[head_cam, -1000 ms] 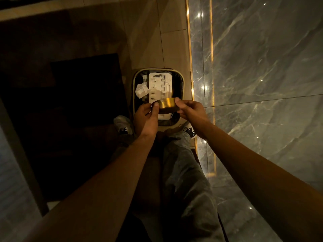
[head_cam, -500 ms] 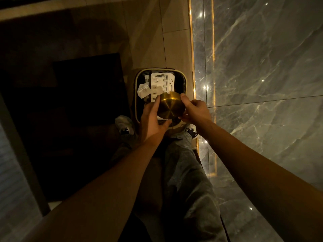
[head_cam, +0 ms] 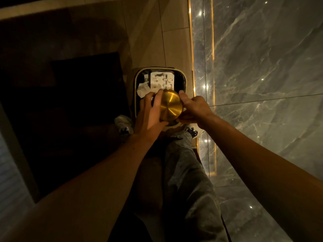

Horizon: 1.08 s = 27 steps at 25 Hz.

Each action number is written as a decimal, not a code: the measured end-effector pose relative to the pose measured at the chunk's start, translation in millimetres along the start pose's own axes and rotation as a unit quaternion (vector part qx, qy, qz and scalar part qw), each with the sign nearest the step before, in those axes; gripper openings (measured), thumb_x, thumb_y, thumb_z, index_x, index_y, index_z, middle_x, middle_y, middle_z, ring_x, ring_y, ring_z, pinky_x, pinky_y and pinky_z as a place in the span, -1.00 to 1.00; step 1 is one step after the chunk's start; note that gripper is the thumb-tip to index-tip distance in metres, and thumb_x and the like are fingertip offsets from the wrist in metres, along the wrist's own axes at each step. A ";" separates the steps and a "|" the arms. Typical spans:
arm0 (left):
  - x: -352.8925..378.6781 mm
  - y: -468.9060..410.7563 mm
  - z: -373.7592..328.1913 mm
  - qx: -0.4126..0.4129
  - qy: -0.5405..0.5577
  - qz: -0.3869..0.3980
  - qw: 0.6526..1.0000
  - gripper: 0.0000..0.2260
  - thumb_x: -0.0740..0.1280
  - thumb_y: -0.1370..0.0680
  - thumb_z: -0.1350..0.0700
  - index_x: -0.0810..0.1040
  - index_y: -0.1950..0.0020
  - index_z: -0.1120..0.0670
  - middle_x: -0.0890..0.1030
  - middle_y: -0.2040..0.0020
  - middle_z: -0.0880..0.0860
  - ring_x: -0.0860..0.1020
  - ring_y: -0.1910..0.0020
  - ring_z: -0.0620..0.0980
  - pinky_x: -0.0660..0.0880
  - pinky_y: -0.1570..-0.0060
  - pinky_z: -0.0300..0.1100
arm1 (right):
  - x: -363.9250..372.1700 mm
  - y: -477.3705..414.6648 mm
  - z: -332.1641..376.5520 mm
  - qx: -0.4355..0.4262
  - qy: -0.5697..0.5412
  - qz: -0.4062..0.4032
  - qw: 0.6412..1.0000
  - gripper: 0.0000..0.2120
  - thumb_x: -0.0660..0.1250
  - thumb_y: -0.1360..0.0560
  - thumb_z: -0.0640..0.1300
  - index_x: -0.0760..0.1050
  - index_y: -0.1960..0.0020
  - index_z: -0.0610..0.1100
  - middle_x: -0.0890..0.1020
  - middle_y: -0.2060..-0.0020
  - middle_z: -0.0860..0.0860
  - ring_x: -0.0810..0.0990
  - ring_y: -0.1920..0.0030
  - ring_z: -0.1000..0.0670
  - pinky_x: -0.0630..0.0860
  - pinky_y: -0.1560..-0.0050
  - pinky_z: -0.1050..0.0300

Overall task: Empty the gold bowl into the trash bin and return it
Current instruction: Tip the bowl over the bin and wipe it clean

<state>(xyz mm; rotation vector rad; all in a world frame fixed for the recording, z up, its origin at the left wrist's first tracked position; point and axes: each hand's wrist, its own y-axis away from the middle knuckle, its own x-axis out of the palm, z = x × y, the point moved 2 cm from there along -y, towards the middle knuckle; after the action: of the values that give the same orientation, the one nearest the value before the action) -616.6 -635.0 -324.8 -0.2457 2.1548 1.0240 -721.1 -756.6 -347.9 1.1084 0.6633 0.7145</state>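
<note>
The gold bowl [head_cam: 170, 105] is turned upside down over the trash bin [head_cam: 182, 79], its shiny round underside facing me. My left hand [head_cam: 150, 114] grips the bowl's left side and my right hand [head_cam: 194, 109] grips its right side. The bin stands on the floor in front of my feet, lined in black, with white paper and packaging [head_cam: 161, 81] inside. The bowl's inside is hidden.
A grey marble wall [head_cam: 262, 67] with a lit gold strip [head_cam: 192, 49] runs along the right, close to the bin. A dark piece of furniture [head_cam: 78, 102] stands at the left. My shoes [head_cam: 124, 124] and trouser legs are just below the bin.
The bowl has tipped from nearly upright to fully upside down over the bin. Both hands rotated with it and stayed on its sides.
</note>
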 end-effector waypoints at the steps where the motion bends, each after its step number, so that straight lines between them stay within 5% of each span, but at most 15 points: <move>1: 0.4 -1.0 -1.3 0.000 -0.003 -0.003 1.000 -0.04 0.58 -0.29 0.11 0.10 -0.55 0.04 0.21 -0.47 0.13 0.18 -0.46 0.18 0.39 -0.32 0.13 | -0.5 0.6 1.5 -0.004 0.010 0.002 1.000 -0.37 0.22 -0.52 0.30 0.52 -0.10 -0.31 0.67 0.05 -0.28 0.71 0.09 -0.24 0.64 -0.02 -0.19; 13: 6.9 -11.7 -4.6 0.051 -0.110 -0.004 0.993 -0.11 0.51 -0.34 -0.12 0.16 -0.52 0.12 0.31 -0.41 0.20 0.28 -0.38 0.23 0.47 -0.12 0.10 | -8.7 5.0 0.8 0.022 0.000 0.079 0.997 -0.44 0.19 -0.57 0.22 0.46 -0.13 -0.32 0.69 0.15 -0.25 0.71 0.26 -0.13 0.64 0.36 0.15; 17: 4.3 -13.4 4.4 0.025 -0.062 0.010 0.998 -0.06 0.56 -0.26 -0.09 0.17 -0.49 0.14 0.25 -0.43 0.21 0.26 -0.39 0.22 0.44 -0.15 0.10 | -6.8 7.3 -0.4 -0.023 0.008 0.081 0.996 -0.65 0.23 -0.60 0.09 0.46 -0.03 -0.23 0.67 0.05 -0.28 0.72 0.18 -0.16 0.67 0.25 0.07; 20: 0.3 -15.0 6.3 0.012 -0.059 0.003 0.998 -0.05 0.58 -0.24 -0.08 0.17 -0.49 0.12 0.23 -0.46 0.16 0.26 -0.42 0.19 0.43 -0.17 0.07 | -7.7 12.2 -5.0 -0.074 0.004 0.084 0.994 -0.76 0.25 -0.61 -0.07 0.46 -0.15 -0.24 0.67 0.03 -0.27 0.72 0.12 -0.14 0.64 0.28 0.22; 22: -2.7 -17.0 5.2 0.007 -0.053 0.006 0.999 -0.03 0.60 -0.21 -0.05 0.17 -0.49 0.10 0.23 -0.46 0.13 0.28 -0.41 0.18 0.44 -0.18 0.08 | -12.8 19.9 -8.3 -0.182 0.079 0.050 0.979 -0.82 0.22 -0.62 -0.14 0.49 -0.16 -0.19 0.67 0.02 -0.19 0.69 0.03 -0.12 0.56 0.20 0.39; 24: -5.6 -18.8 3.1 0.008 -0.037 0.008 0.999 -0.02 0.61 -0.19 -0.04 0.19 -0.48 0.12 0.25 -0.45 0.13 0.32 -0.40 0.17 0.45 -0.18 0.07 | -21.3 28.5 -8.8 -0.367 0.265 -0.029 0.891 -0.70 0.23 -0.59 -0.17 0.45 -0.30 -0.17 0.61 -0.18 -0.18 0.58 -0.20 -0.14 0.46 -0.12 0.38; 27: -8.3 -18.7 -0.8 0.023 -0.025 0.012 0.999 -0.03 0.62 -0.18 -0.04 0.22 -0.47 0.15 0.29 -0.41 0.15 0.35 -0.36 0.16 0.46 -0.21 0.09 | -26.0 29.5 -11.2 -0.526 0.474 -0.035 0.705 -0.35 0.29 -0.50 -0.16 0.17 -0.53 -0.25 0.25 -0.51 -0.25 0.13 -0.54 -0.17 0.08 -0.51 0.01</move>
<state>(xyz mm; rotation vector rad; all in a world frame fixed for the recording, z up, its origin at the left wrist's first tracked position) -602.7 -649.1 -330.0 -0.1716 2.1373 0.9834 -750.7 -762.7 -320.4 -0.4485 0.9291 1.3653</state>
